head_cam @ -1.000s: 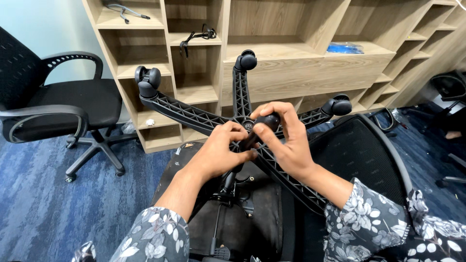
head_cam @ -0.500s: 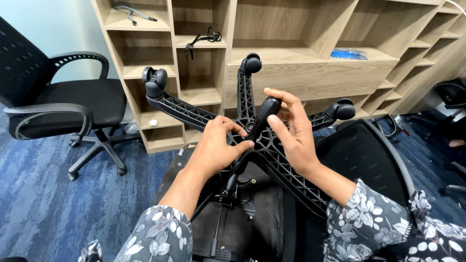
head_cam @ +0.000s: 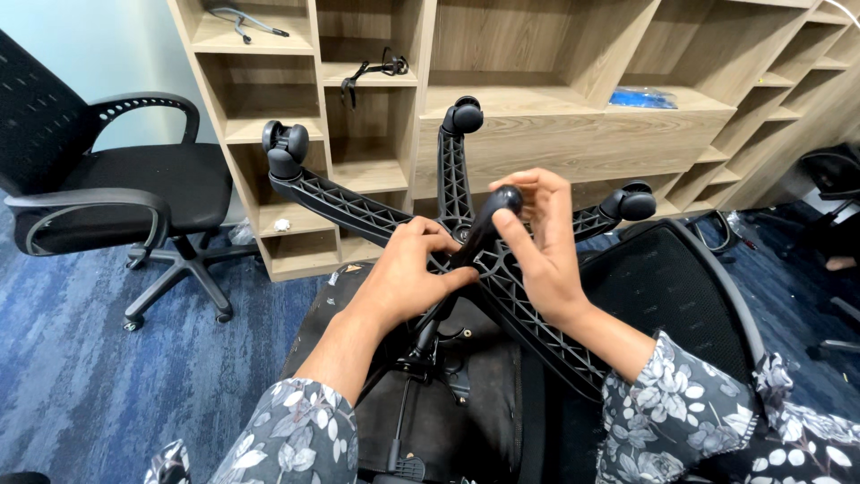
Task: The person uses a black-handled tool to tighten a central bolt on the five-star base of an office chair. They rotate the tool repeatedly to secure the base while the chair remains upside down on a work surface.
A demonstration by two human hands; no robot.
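The right hand (head_cam: 537, 237) has its fingers (head_cam: 515, 235) curled loosely about the rounded top of a black gas-lift cylinder (head_cam: 475, 242), thumb and fingertips pinching it. The left hand (head_cam: 408, 273) closes around the cylinder lower down, just above the hub of the black star-shaped chair base (head_cam: 358, 208). Both forearms in floral sleeves rise from below the base. The base stands upturned on an overturned chair seat (head_cam: 466, 412), its ribbed spokes ending in casters (head_cam: 285, 143). Beyond the base stands a wooden shelf unit (head_cam: 537, 134); left of the base, open blue carpet (head_cam: 81, 385) and another office chair (head_cam: 107, 193).
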